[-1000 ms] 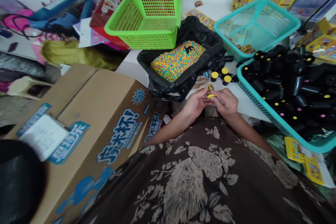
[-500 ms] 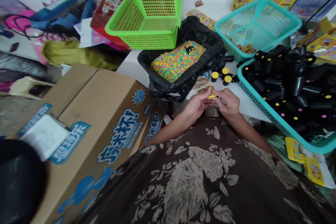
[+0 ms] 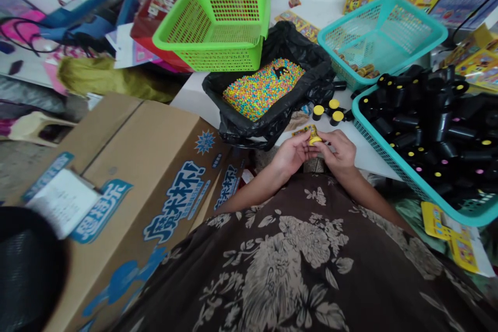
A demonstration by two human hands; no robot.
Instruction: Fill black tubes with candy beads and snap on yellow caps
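My left hand (image 3: 288, 155) and my right hand (image 3: 340, 150) meet in front of my body, fingers closed on a small yellow-capped cup (image 3: 314, 140). A yellow printed label shows on the cup's side, and my fingertips cover the rest. Just behind my left fingers a strip of yellow printed labels (image 3: 299, 131) lies on the white table (image 3: 373, 151). Past my right hand stand several small black cups with yellow caps (image 3: 318, 111).
A black-lined tub (image 3: 237, 127) holds colourful candy beads, behind it a green basket (image 3: 218, 59). On the right, one turquoise basket (image 3: 404, 181) is heaped with black cups; another basket (image 3: 389, 36) holds several labelled pieces. A large carton (image 3: 155, 124) stands at my left.
The cup has tipped in my fingers, so more of its printed side shows. Both hands remain in nearly the same place.
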